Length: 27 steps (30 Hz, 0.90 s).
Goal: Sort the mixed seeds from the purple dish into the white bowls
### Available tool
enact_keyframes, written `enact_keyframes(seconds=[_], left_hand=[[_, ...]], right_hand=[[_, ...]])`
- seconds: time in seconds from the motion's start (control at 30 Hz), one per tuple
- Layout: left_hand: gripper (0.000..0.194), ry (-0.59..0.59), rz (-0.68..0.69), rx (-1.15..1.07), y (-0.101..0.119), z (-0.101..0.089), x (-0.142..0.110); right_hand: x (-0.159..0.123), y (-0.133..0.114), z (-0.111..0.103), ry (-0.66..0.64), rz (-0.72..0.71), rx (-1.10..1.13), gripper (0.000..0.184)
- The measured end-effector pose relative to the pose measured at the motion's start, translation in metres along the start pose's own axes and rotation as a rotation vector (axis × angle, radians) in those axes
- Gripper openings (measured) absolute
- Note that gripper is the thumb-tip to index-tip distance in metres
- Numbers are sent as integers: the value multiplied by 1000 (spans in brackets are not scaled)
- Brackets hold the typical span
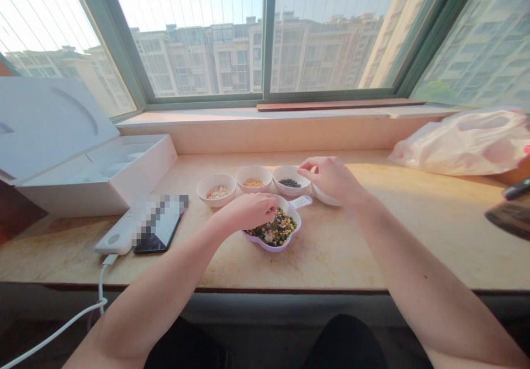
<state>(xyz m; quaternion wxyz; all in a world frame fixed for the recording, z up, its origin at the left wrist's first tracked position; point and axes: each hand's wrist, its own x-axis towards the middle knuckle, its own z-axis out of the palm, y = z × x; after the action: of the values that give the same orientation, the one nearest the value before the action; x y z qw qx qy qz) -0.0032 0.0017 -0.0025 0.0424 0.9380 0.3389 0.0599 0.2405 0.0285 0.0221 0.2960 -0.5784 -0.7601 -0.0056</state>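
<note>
A person's left hand (246, 212) is dipping curled fingers (271, 210) toward mixed grains (275, 228) in a purple dish (298, 225) at center frame, while the half-closed right hand (331, 180) is hovering at a white bowl of black seeds (296, 188), both grips unclear.

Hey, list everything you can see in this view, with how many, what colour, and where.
small bowls: 3, white, in a row, holding pale flakes, yellow grains and dark seeds
partly hidden bowl: 1, white, under the right hand
flower-shaped dish: 1, lilac, centre, holding mixed green and yellow grains
open box: 1, white, far left
power bank: 1, white, beside the phone
phone: 1, dark, left of centre
cable: 1, white, hanging off the counter
plastic bag: 1, whitish, far right
stone counter: 1, beige, under everything
window: 1, green-framed, straight ahead
left hand: 1, at the dish
right hand: 1, over the bowls
</note>
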Motion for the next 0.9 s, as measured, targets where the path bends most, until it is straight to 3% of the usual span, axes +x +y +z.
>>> enact_keyframes(seconds=[0.13, 0.27, 0.43, 0.67, 0.77, 0.9], left_hand=[[22, 104, -17, -169, -2, -5, -2], [14, 199, -94, -498, -1, -2, 0], [18, 162, -75, -1033, 2, -3, 1], [31, 191, -116, -1428, 4, -8, 2], [32, 180, -126, -1505, 4, -9, 2], [33, 173, -139, -1557, 4, -9, 2]], right_hand=[[7, 31, -13, -153, 177, -256, 28], [8, 50, -17, -285, 310, -341, 26], [7, 48, -18, -232, 324, -288, 28], [2, 13, -8, -135, 12, 160, 27], [-5, -4, -2, -177, -86, 453, 33], [-12, -23, 4, -263, -99, 724, 38]])
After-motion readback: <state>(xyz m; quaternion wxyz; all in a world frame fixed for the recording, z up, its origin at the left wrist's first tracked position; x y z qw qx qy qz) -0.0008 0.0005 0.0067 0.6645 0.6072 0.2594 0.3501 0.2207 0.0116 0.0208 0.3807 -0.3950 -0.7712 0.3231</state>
